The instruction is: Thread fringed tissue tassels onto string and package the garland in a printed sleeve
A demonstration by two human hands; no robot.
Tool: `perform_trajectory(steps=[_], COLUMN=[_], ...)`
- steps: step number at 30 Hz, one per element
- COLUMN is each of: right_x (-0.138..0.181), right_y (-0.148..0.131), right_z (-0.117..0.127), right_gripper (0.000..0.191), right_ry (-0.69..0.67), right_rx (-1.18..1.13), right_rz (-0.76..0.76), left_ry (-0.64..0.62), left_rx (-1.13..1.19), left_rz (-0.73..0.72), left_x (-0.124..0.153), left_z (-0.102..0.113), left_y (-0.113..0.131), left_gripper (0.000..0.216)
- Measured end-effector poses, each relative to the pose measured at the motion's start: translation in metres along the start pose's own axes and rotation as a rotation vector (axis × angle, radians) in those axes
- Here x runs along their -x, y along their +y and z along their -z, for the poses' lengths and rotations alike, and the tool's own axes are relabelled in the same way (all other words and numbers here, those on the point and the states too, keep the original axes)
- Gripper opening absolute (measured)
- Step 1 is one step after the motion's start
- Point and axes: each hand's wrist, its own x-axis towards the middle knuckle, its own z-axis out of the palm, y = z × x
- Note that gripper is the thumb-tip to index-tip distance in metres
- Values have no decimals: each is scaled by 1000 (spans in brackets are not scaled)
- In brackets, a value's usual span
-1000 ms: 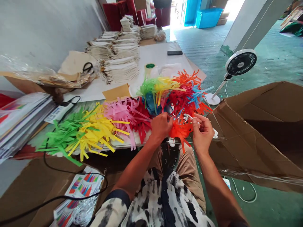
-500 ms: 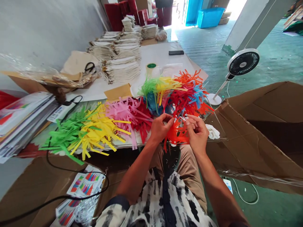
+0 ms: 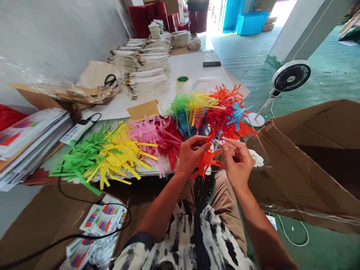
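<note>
At the table's front edge my left hand (image 3: pixel 194 153) pinches the top of an orange paper tassel (image 3: pixel 206 163), whose strips hang down between my hands. Close beside it, my right hand (image 3: pixel 237 159) is closed, thumb against fingers, on something small and whitish that I cannot make out. Just beyond my fingers lies a heap of red and orange tassels (image 3: pixel 225 116) with blue strips among them. Left of it are light green tassels (image 3: pixel 180 103), pink tassels (image 3: pixel 149 131), yellow tassels (image 3: pixel 118 150) and green tassels (image 3: pixel 81 157).
Stacks of cream cloth pieces (image 3: pixel 149 82) fill the table's far left. Scissors (image 3: pixel 110 80), a tape roll (image 3: pixel 182 79) and a dark phone-like object (image 3: pixel 212 64) lie farther back. A cardboard box (image 3: pixel 303 157) and a fan (image 3: pixel 291 77) stand at right. A black cable (image 3: pixel 84 202) hangs at left.
My hands stay close together at the orange tassel, with the right hand slightly farther right and lower. The orange strips have shifted a little. The whole view has moved slightly.
</note>
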Motion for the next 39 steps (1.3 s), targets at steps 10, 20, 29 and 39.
perform_trajectory(steps=[10,20,29,39], right_x=[2,-1,1,-4], right_y=[3,2,2,5], right_z=[-4,-1,-3,6], right_gripper=[21,21,21,18], right_ry=[-82,-97,-86,-173], right_rx=[110,243,279,146], right_rz=[78,172,151,-64], left_ry=[-26,-23,-16,-124], left_rx=[229,75,-163,-387], left_rz=[141,55,-124,-347], left_x=[-3,0,9,12], left_z=[-1,3,-2,1], left_y=[3,-2,2,6], left_gripper=[34,31,18,10])
